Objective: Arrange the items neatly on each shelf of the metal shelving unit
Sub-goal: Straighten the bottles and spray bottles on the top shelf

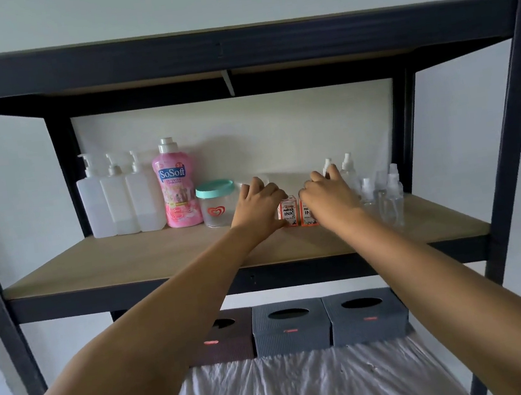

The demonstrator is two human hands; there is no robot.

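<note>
On the wooden middle shelf [129, 262] stand three white pump bottles [121, 208], a pink SoSoft bottle [176, 188] and a clear jar with a teal lid [217, 207]. My left hand [258, 205] reaches over a second clear jar [262, 180], fingers bent round it; most of that jar is hidden. Two orange refill ink boxes [289, 212] stand between my hands. My right hand [329, 197] covers part of the right box, and its fingers curl round a small spray bottle [327, 162] behind it. Several clear spray bottles [388, 194] stand at the right.
The dark metal frame [504, 134] has uprights at both sides and a beam [221, 49] overhead. On the shelf below, three tissue box covers [289, 326] stand in a row behind a crumpled white plastic sheet [308, 385]. A white wall lies behind.
</note>
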